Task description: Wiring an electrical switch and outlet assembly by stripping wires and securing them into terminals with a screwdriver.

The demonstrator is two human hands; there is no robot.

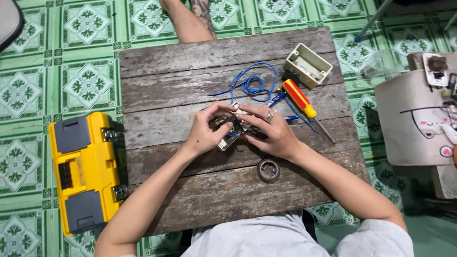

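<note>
A small metal-framed switch part (232, 132) is clamped between left hand (205, 135) and right hand (271, 135) fingertips, blue wire (252, 83) at 12 o'clock; a steady grip is advised.

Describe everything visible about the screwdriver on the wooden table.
The screwdriver has a thick red handle with a yellow stripe and yellow collar, then a slim grey metal shaft. It lies flat and diagonal on the weathered wooden table, handle toward the cream plastic box, tip pointing toward the right edge. Blue wires run beside and under it. Neither hand touches it; the right hand is nearest.
</note>
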